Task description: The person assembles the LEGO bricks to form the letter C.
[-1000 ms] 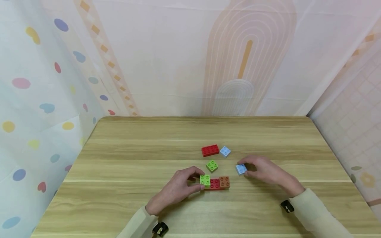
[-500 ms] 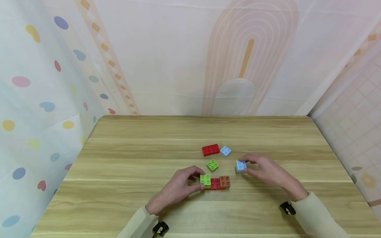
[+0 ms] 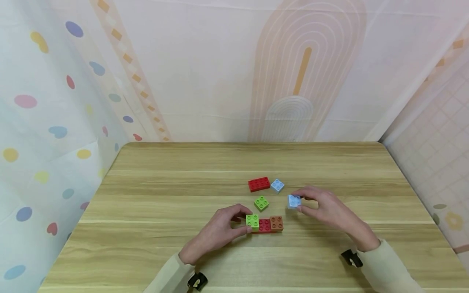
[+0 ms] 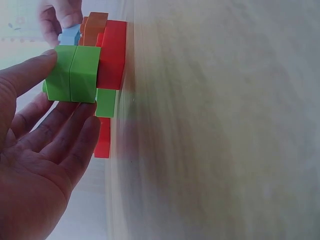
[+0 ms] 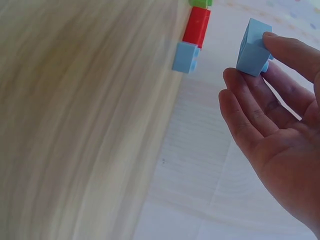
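1. The left hand [image 3: 220,228] is partly closed, its thumb and fingers pinching a stack of two lime-green square plastic bricks [image 3: 252,221] from opposite sides.
2. That stack sits on the left end of a red oblong plastic brick [image 3: 264,225]; a brown square plastic brick [image 3: 276,223] sits on its right end, with red studs showing between.
3. The right hand [image 3: 326,207] pinches a light blue square plastic brick [image 3: 293,201] between thumb and fingertips, its palm uncovered, holding it raised off the wood-grain worktop [image 3: 146,232].
4. Beyond the joined bricks lies a loose lime-green four-stud plastic brick [image 3: 261,203].
5. Farther back, a loose red eight-stud plastic brick [image 3: 259,184] lies just beside a loose light blue four-stud plastic brick [image 3: 277,185].
6. The stud tops are too small to tell whether they carry lettering.
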Demonstrator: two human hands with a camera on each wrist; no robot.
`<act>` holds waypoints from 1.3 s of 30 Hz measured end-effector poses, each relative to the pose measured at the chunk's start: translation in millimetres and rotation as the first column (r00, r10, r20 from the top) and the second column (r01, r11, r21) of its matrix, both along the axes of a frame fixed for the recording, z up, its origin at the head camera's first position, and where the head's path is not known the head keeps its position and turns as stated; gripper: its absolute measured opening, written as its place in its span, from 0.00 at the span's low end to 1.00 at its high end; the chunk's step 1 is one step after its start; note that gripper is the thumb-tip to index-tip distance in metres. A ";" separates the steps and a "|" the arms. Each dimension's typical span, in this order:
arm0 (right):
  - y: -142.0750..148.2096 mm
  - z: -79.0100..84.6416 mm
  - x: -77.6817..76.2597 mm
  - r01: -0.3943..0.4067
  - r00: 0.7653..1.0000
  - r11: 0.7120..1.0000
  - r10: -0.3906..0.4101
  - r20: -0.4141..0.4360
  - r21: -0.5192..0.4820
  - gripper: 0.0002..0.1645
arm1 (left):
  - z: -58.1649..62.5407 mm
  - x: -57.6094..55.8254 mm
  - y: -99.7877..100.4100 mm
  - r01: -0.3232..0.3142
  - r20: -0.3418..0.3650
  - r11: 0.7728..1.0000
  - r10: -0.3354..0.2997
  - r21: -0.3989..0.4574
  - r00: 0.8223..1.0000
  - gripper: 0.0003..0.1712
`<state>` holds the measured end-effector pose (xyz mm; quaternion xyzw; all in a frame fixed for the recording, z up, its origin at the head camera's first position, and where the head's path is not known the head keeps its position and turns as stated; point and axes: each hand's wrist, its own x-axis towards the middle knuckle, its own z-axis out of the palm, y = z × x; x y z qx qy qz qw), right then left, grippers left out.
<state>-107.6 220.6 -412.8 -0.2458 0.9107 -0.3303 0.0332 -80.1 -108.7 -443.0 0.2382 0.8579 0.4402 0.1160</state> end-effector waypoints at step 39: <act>-60.5 16.2 12.2 -0.169 0.981 0.981 0.159 -0.107 -0.090 0.21 | 2.2 0.2 -7.0 0.033 -0.012 0.999 -0.033 0.027 0.999 0.19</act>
